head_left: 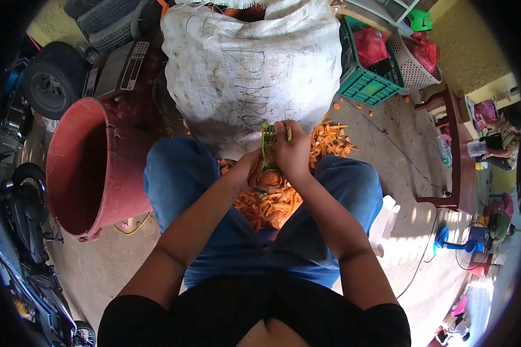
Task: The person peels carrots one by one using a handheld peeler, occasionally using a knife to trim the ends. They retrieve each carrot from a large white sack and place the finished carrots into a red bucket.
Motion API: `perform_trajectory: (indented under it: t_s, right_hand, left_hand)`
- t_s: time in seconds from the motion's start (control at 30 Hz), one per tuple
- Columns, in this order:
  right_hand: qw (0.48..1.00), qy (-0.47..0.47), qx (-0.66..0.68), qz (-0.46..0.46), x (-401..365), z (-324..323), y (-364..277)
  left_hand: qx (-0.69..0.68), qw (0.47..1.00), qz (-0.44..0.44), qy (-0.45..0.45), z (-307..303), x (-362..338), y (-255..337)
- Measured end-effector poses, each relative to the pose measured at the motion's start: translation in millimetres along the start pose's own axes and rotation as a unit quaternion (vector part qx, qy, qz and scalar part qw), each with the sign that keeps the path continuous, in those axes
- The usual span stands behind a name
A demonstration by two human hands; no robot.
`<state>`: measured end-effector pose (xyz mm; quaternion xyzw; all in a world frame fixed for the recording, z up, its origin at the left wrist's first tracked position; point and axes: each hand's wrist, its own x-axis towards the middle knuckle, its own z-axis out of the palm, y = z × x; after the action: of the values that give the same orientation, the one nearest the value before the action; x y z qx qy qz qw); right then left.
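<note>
Between my knees, my left hand (250,168) is closed on the lower left side of a yellow-green slotted tool (268,141). My right hand (292,151) is closed at the tool's right side, its fingers wrapped round something I cannot make out. Just below the tool shows a round orange-brown piece (270,178), partly hidden. Orange strips (266,207) lie heaped beneath my hands, and more orange strips and round slices (330,140) lie to the right. A large white sack (252,63) with dark lettering stands right in front of my hands.
On the left are a red barrel (107,168), a scale (118,69), tires (51,81) and a motorcycle (32,231). A green crate (367,78), a white basket (414,66), a wooden bench (460,150) and a blue fan (472,243) stand right. People (506,139) are at the far right.
</note>
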<state>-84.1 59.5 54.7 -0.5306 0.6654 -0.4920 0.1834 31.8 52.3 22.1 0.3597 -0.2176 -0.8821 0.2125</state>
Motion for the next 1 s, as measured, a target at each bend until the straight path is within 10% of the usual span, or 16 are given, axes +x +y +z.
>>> perform_trajectory:
  t_s: [0.2, 0.37, 0.57, 0.63, 1.0]
  right_hand:
    - [0.953, 0.268, -0.099, 0.104, 74, -50, 73]
    - [0.947, 0.28, 0.085, 0.13, 77, -58, 86]
    - [0.952, -0.018, 0.249, 0.174, 14, -21, -6]
    - [0.991, 0.011, 0.134, 0.015, 1, -4, -12]
    - [0.952, 0.289, 0.03, 0.101, 72, -54, 66]
  left_hand:
    - [0.07, 0.996, -0.043, -0.019, 15, -17, 0]
    - [0.043, 0.992, -0.104, 0.061, 16, -16, 10]
    - [-0.112, 0.992, 0.028, -0.049, 7, 4, 2]
    - [-0.172, 0.979, -0.005, -0.11, 1, 7, 4]
    - [0.041, 0.995, -0.095, -0.011, 14, -18, 10]
